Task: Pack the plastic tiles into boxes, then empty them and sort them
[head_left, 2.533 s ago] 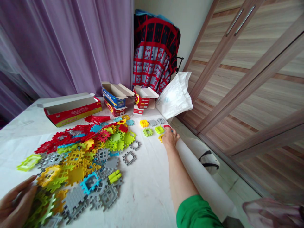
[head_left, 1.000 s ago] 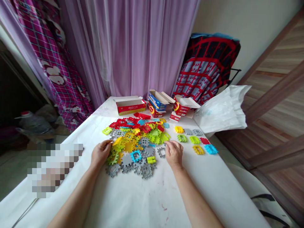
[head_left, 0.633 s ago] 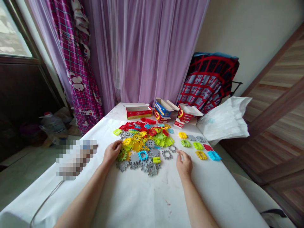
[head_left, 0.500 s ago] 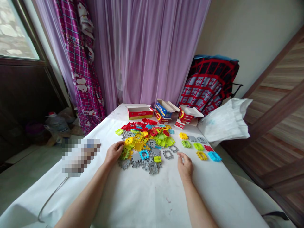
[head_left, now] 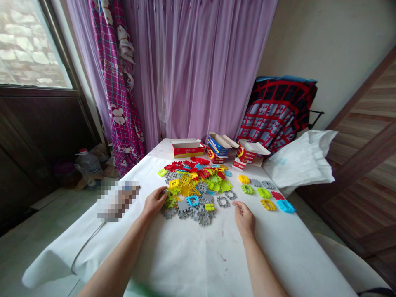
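Observation:
My left hand [head_left: 155, 201] rests at the left edge of a pile of interlocking plastic building tiles. Its fingers are bent together beside a yellow tile [head_left: 174, 184] and lime green tiles [head_left: 171, 201]; whatever they may hold is hidden. My right hand [head_left: 245, 218] lies on the table to the right of the pile, fingers loosely curled, with nothing visible in them. Nearest to it are two grey frame tiles [head_left: 223, 201]. At the pile's front lie a blue frame tile [head_left: 192, 201], several grey tiles [head_left: 204, 218] and a small lime green piece [head_left: 209, 207].
Separate tiles in several colours, among them a blue one [head_left: 286, 206], lie at the right. Open cardboard boxes, one red and yellow [head_left: 187, 150], one blue [head_left: 218, 146], stand behind the pile. A white bag [head_left: 301, 161] hangs at the table's right edge. A blurred-out patch [head_left: 117, 202] covers something at left.
The view has shifted, so everything appears a little further right. Both hands keep nearly the same places beside the pile. A green blur has appeared at the bottom edge.

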A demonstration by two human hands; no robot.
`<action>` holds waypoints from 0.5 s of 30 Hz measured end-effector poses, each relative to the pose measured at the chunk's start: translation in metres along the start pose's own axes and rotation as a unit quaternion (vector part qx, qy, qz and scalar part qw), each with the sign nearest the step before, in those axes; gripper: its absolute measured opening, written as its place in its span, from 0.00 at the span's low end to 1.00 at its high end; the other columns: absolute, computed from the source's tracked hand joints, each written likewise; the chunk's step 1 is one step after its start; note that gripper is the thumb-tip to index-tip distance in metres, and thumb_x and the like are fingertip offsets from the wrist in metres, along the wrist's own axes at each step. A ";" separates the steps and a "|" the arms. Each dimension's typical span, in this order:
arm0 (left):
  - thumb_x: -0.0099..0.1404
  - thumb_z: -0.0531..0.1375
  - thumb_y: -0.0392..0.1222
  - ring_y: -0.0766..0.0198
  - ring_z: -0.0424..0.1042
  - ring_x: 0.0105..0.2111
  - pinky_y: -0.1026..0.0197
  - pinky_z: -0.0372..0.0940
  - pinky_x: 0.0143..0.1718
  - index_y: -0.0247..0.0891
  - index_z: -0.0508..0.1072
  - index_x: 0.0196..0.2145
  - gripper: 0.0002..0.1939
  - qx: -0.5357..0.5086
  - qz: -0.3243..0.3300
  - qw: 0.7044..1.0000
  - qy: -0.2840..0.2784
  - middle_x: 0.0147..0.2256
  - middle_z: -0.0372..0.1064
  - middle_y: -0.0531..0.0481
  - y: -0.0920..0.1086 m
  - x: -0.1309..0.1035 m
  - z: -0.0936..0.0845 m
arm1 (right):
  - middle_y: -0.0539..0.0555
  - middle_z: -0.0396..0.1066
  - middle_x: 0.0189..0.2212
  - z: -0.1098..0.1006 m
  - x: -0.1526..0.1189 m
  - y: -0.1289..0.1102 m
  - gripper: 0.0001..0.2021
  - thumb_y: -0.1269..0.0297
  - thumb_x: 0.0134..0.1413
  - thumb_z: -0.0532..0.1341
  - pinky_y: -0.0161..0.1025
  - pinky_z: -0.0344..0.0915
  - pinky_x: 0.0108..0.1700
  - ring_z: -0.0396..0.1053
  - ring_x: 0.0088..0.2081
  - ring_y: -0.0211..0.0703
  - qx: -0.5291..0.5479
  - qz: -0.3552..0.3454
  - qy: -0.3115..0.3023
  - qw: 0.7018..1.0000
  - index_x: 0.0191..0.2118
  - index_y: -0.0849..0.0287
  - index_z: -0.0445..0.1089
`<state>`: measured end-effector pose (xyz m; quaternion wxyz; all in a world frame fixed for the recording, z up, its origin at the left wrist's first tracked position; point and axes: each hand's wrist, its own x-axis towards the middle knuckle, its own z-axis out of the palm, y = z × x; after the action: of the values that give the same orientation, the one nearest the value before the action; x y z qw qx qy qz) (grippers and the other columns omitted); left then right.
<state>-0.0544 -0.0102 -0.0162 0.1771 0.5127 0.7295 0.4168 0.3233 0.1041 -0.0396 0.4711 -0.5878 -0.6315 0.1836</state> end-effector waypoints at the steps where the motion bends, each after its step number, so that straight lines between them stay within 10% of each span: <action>1: 0.66 0.58 0.48 0.57 0.70 0.46 0.47 0.69 0.47 0.38 0.68 0.52 0.19 0.000 0.007 1.000 0.000 0.51 0.68 0.43 0.000 -0.001 0.000 | 0.56 0.79 0.35 0.000 -0.001 -0.002 0.19 0.53 0.47 0.51 0.42 0.69 0.41 0.74 0.36 0.49 0.001 0.002 -0.003 1.000 0.34 0.54 0.75; 15: 0.50 0.64 0.59 0.48 0.69 0.52 0.46 0.62 0.57 0.42 0.76 0.44 0.27 0.064 0.070 0.995 0.026 0.51 0.71 0.41 0.010 -0.040 -0.018 | 0.54 0.79 0.34 -0.003 -0.004 -0.008 0.17 0.53 0.46 0.52 0.39 0.69 0.40 0.74 0.34 0.47 0.026 0.013 -0.048 0.998 0.33 0.53 0.75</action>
<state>-0.0439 -0.0527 -0.0044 0.0955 0.5621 0.7209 0.3940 0.3207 0.0976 -0.0332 0.4532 -0.5740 -0.6405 0.2341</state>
